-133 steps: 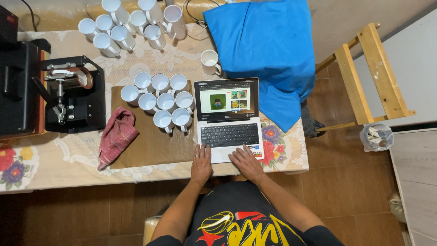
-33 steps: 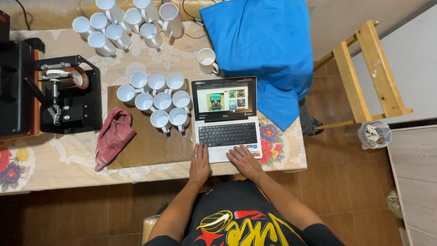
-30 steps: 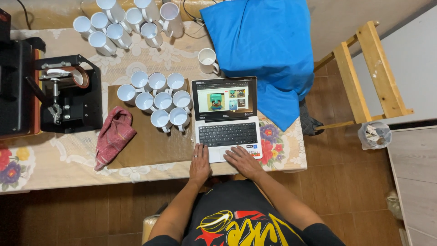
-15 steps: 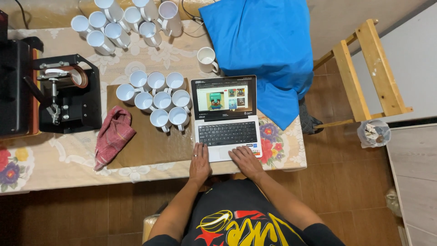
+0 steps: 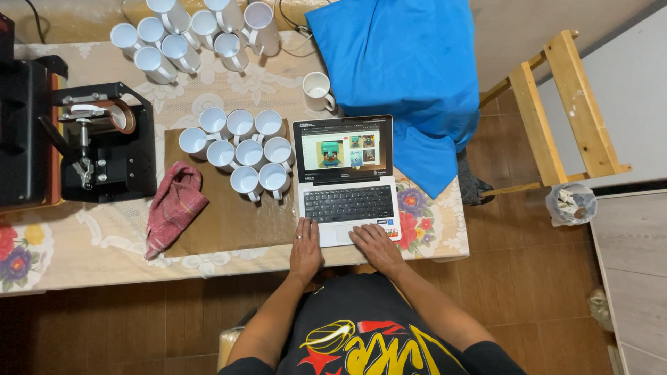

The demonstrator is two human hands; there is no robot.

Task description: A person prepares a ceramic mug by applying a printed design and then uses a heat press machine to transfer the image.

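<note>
Mugs point(image 5: 242, 149) left of laptop point(image 5: 346, 179) (touching)

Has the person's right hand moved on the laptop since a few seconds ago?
Yes, slightly. The right hand slid a little rightward along the front edge of the open silver laptop, from near the touchpad's left toward its right.

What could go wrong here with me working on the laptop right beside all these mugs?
The cluster of white mugs stands close against the laptop; nudging the laptop sideways might knock one over. The laptop sits near the table edge, with the left hand and right hand resting on its front, so a pull toward you might tip it off. The blue cloth behind could snag the screen.
</note>
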